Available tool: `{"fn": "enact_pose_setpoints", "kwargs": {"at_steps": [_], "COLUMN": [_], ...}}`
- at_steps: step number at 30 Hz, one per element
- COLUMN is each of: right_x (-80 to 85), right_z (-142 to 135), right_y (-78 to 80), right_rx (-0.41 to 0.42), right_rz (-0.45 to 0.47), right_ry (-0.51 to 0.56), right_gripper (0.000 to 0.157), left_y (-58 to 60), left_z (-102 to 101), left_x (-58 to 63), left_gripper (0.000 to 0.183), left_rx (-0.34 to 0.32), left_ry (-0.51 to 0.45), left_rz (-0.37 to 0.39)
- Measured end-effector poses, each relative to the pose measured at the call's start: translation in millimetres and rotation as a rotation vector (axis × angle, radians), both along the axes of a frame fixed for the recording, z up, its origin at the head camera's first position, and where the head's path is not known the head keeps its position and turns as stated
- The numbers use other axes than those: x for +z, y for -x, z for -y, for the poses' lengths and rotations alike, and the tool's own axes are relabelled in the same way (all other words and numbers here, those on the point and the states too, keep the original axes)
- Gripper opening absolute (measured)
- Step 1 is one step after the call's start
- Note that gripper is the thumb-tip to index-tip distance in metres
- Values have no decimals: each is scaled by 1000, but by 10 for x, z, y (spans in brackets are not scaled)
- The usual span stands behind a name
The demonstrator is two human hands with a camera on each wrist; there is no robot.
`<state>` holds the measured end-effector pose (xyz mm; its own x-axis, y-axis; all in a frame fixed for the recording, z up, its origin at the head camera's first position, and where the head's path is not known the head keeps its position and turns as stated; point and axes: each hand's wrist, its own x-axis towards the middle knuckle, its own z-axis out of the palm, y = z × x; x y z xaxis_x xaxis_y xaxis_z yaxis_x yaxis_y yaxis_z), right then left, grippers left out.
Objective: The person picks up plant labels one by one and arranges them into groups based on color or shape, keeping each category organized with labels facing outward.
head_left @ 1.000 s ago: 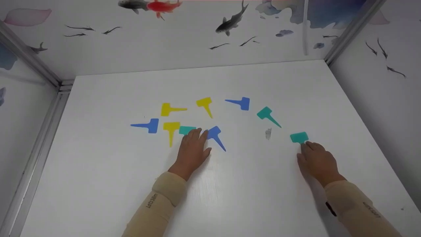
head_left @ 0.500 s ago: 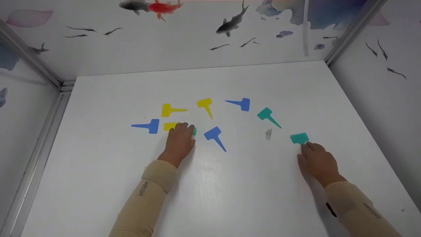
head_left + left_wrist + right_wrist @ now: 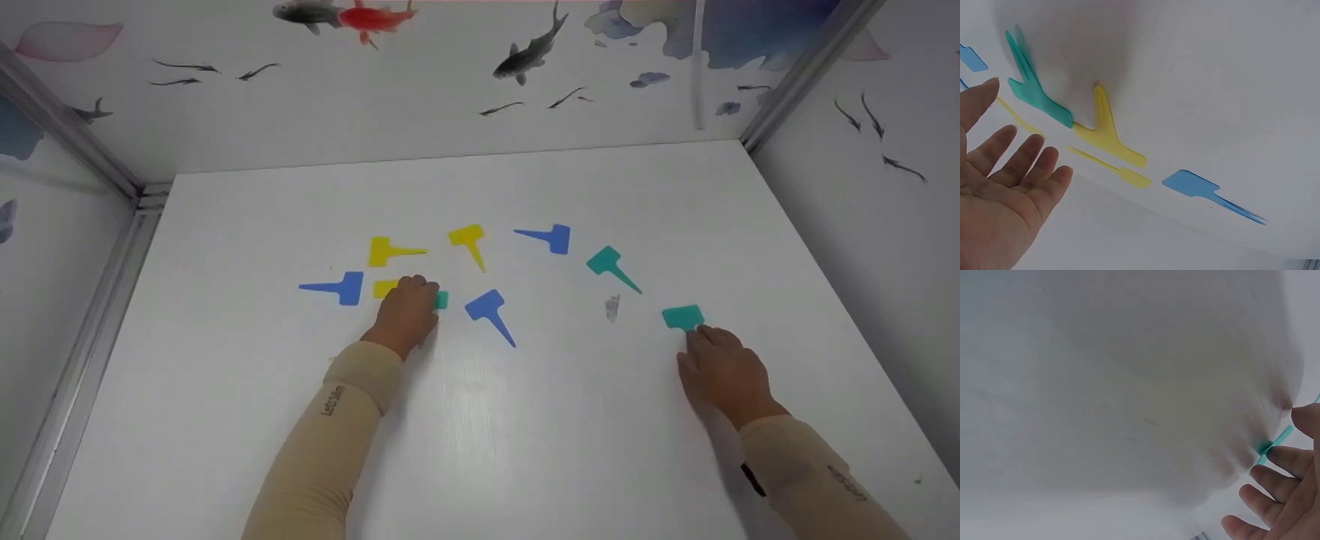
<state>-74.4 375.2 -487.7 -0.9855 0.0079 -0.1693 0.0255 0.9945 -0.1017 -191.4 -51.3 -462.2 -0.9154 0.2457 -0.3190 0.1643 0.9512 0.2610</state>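
Observation:
Flat T-shaped plant labels in yellow, blue and teal lie on the white table. My left hand [image 3: 407,311] hovers over a yellow plant label [image 3: 385,289] and a teal plant label [image 3: 441,300], hiding their stems in the head view. The left wrist view has these teal [image 3: 1039,100] and yellow [image 3: 1107,138] labels end to end, with nothing between the loosely bent fingers. At the right, my right hand [image 3: 729,375] touches the stem of another teal plant label [image 3: 682,316] with its fingertips. The right wrist view places its thumb apart from that label.
Further plant labels lie around: blue at left [image 3: 341,288], yellow [image 3: 381,252] and yellow [image 3: 469,236] behind, blue [image 3: 556,238], teal [image 3: 604,261], and blue [image 3: 487,305] between the hands. A grey smudge [image 3: 613,306] marks the table. White panels with painted fish enclose it.
My left hand has moved left, away from the blue label, to above the yellow and teal pair. In the last half second it shifted only slightly. The right hand and the labels stay put.

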Motion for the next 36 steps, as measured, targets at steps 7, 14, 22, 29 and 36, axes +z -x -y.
{"fn": "enact_pose_setpoints", "kwargs": {"at_steps": [7,14,22,29,36], "right_x": [4,-6,5,1,-7], "right_z": [-7,-4,11,13,4], "right_y": [-6,-10,8,7,-4], "right_rx": [17,-5,-14,-25,-32], "right_rz": [-53,-34,15,24,6], "right_ry": [-7,15,10,19,32], "right_gripper": [48,51,52,52,51], "left_y": [78,112,131,155,156], "left_z": [-21,-24,-19,-41,-77], "left_x": [-21,-21,-40,-36,-26], "left_gripper": [49,44,32,30,31], "left_rx": [-12,-27,-89,-111,-88], "left_ry": [10,22,104,142,150], "left_rz": [11,26,-43,-36,10]}}
